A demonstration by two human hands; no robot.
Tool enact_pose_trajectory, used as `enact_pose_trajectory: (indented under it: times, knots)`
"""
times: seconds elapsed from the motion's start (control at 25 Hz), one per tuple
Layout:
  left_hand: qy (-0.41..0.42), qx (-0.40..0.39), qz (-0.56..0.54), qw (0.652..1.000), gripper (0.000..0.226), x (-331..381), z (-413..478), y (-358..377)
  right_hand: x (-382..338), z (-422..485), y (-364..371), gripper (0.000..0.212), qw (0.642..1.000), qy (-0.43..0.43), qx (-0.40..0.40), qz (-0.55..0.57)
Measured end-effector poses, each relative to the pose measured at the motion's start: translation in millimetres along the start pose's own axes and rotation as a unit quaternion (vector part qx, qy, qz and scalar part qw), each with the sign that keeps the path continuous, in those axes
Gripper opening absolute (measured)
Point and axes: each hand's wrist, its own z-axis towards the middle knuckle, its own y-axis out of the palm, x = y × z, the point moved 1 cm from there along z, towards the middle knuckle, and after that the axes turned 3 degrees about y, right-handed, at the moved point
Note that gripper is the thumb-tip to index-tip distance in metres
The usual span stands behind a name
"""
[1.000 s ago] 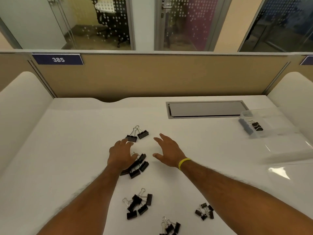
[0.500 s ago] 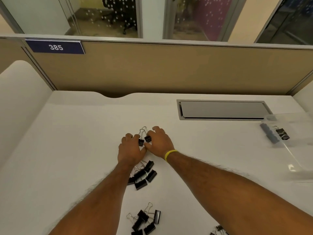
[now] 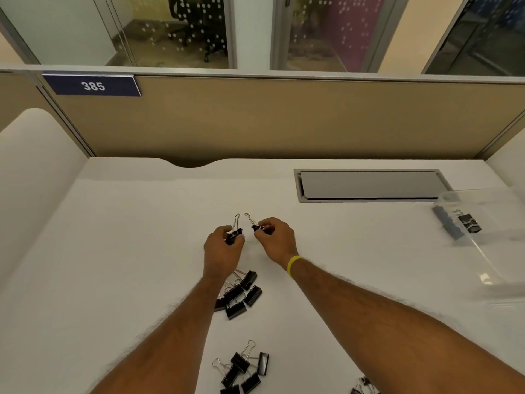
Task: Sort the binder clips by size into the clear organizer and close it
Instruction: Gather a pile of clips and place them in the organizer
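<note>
Head view, near to far.

- Closest to me, a near pile of black binder clips (image 3: 244, 368) lies on the white desk (image 3: 127, 251). A few smaller clips (image 3: 363, 387) sit at the bottom edge to its right, partly cut off.
- Next out is a second pile (image 3: 241, 295), just beside the left forearm.
- Beyond it both hands are raised close together, each holding one clip.
  - The left hand (image 3: 223, 247) grips the left clip (image 3: 234, 234) by its black body, wire handles pointing away from me.
  - The right hand (image 3: 274, 237), yellow wristband (image 3: 294, 265) at the wrist, pinches the right clip (image 3: 258, 226) between thumb and fingertips.
  - The two clips are near each other but apart. I read them as the same size but cannot be sure.
- Further out on the right is the clear organizer (image 3: 488, 211), well apart from the hands.
  - It holds at least one stored clip (image 3: 470, 223) and a bluish item (image 3: 449, 224) too blurred to name.
  - I cannot make out the dividers or how the lid sits.
- Farthest are a grey cable hatch (image 3: 369, 184) and the number plate 385 (image 3: 92, 86).

My judgement is that the task is at an early stage. Little is boxed, three groups and the two held clips remain, and closing is not yet done.
</note>
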Motion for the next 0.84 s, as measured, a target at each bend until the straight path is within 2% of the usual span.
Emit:
enact_pose_trajectory:
  times: [0.12,0.24,0.4,0.64,0.84]
  knots:
    - [-0.082,-0.007,-0.146,0.986,0.044,15,-16,8,2,-15,-9,0.017,0.99,0.059,0.005,0.124]
    - [-0.079,-0.038,-0.215,0.973,0.043,31,-35,20,6,-31,-19,0.022,0.98,0.069,-0.004,0.189]
    - [-0.034,-0.081,-0.23,0.969,0.036,50,-61,40,3,-53,-46,0.022,0.972,0.049,0.004,0.229]
    - [-0.005,-0.127,-0.231,0.965,0.027,81,-101,69,17,-80,-97,0.021,0.972,0.028,0.021,0.232]
    - [0.011,-0.224,-0.208,0.952,0.033,108,-134,117,39,-101,-152,0.019,0.975,0.024,0.075,0.207]
